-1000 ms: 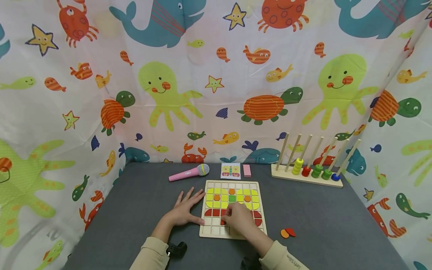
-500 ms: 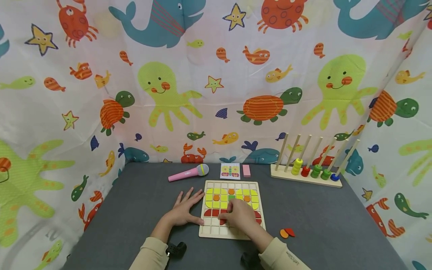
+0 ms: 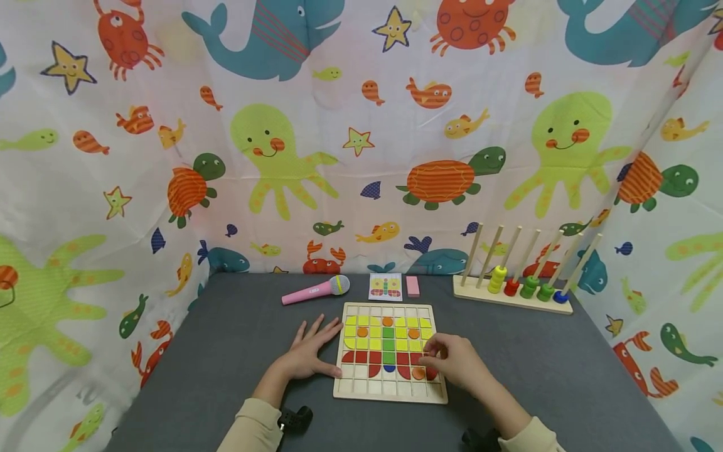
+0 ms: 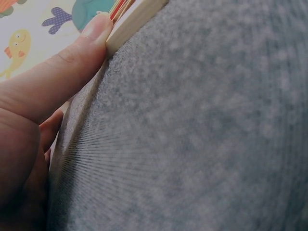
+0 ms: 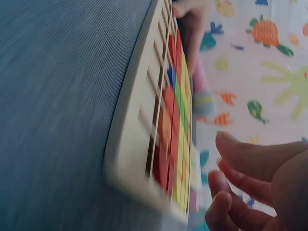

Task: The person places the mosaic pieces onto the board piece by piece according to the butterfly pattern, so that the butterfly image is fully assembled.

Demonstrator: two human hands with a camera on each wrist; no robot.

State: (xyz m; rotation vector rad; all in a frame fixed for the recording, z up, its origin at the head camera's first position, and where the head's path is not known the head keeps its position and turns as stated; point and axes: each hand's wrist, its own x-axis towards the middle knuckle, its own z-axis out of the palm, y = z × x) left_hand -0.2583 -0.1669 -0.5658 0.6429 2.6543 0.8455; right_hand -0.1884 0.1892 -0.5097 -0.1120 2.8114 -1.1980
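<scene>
A wooden grid board (image 3: 390, 397) lies on the dark table, with yellow, orange, green and red flat pieces in its cells. Down the middle runs a green column (image 3: 388, 342) with a blue piece (image 3: 390, 368) at its lower end. An orange piece (image 3: 418, 373) sits in the lower right part. My left hand (image 3: 305, 355) is spread flat beside the board, its thumb (image 4: 94, 36) touching the left edge. Over the board's right edge hovers my right hand (image 3: 460, 363), fingers loosely bent; the right wrist view shows a gap between thumb and fingers with nothing in it.
Behind the board lie a pink toy microphone (image 3: 316, 290), a small pattern card (image 3: 385, 287) and a pink block (image 3: 413, 286). A wooden peg stand (image 3: 513, 295) with coloured beads is at the back right. A sea-animal curtain (image 3: 361, 157) surrounds the table.
My right hand has moved right from the board's middle to its right edge, uncovering the green column and blue piece. The loose pieces right of the board are hidden now. My left hand stays put.
</scene>
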